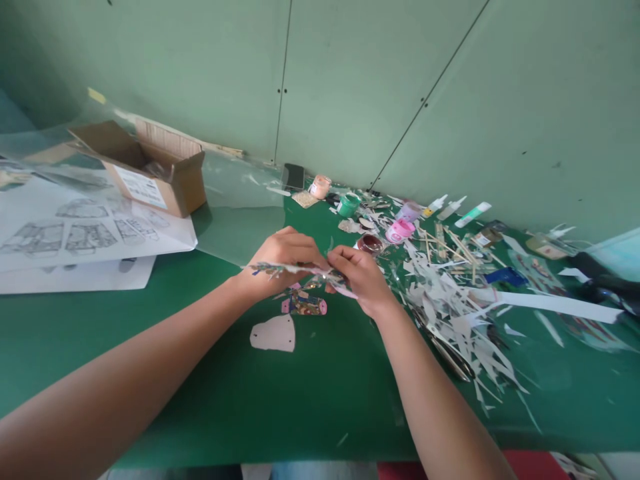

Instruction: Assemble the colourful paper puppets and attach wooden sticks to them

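Observation:
Both of my hands are closed on a thin paper cutout (345, 291), seen nearly edge-on, with a coloured print and a pink edge. My left hand (287, 253) has it by the left part, fingers curled over the far side. At the right end, my right hand (367, 280) pinches it between thumb and fingers; its fingertips are partly hidden. Just below on the green table lies a patterned cutout (306, 305) with pink ends. Nearer to me is a plain white cutout (273, 334) with small holes.
Paper scraps (465, 327) and scissors (450, 357) lie to the right. Behind are wooden sticks (453, 250), a pink paint jar (400, 231), a green jar (349, 204) and glue bottles (451, 208). An opened cardboard box (187, 187) and printed sheets (90, 233) are at the left.

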Available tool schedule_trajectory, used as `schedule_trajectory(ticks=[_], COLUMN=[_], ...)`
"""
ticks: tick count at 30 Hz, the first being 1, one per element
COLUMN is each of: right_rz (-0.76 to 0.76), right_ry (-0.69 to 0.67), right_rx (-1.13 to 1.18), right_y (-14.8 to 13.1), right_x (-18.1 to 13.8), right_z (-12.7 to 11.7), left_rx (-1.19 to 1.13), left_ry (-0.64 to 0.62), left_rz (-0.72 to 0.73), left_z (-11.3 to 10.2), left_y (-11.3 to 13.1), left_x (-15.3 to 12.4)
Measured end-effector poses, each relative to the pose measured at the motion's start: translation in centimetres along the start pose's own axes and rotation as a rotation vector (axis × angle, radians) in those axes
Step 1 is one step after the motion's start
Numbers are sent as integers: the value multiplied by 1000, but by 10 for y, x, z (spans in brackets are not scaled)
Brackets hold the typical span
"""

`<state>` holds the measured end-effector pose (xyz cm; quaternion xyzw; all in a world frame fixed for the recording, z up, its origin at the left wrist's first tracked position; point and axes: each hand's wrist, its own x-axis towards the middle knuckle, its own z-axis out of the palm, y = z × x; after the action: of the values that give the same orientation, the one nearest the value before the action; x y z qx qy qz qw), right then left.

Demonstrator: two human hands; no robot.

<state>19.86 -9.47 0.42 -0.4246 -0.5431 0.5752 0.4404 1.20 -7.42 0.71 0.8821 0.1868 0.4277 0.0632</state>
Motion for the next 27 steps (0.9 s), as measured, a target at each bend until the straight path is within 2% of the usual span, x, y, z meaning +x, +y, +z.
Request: schedule_trajectory(ticks=[3,7,10,14,21,24,27], right_rz=[-28,-107,-199,-375,-847,-950,-969], right_ry=[-21,-56,-53,-1,143,180,200], right_rx=[22,47,63,-8,-396,-494,-495], right_y=[1,2,3,5,-2,-5,-6], right_x=[-1,-2,-2,-1,-7,-10,-11], right_z=[0,-1,-3,-6,-2,1,3], left_rx=[116,186,177,184,192,219,237], left_ry=[26,81,126,126,151,177,178], left_rz=[170,269,269,224,229,219,220], left_z=[-2,-4,-6,-6,-8,-10,-12], left_y=[2,5,7,8,9,10,12], left_x=[2,3,4,4,5,5,5])
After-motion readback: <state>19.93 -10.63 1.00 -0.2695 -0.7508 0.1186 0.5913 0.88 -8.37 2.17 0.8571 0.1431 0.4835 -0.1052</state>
